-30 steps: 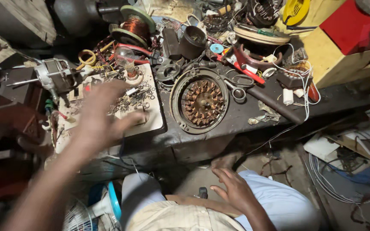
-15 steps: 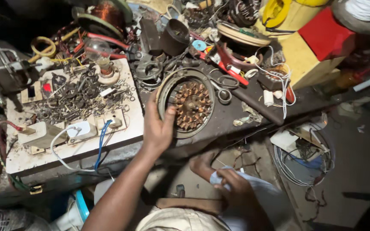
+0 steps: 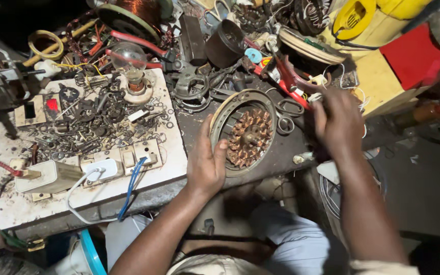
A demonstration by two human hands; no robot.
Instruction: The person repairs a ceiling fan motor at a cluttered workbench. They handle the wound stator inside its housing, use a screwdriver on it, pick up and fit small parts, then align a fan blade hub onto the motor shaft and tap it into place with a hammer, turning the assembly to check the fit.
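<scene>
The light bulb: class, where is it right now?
In the head view, the light bulb stands upright at the far edge of the white switchboard, left of the copper-wound stator held by the left hand.

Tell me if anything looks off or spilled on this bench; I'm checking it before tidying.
Yes. Small metal washers and screws lie scattered loose across the white switch board, around a bare light bulb lying on it. The left hand rests on the round fan motor; the right hand is beside red-handled pliers.
</scene>
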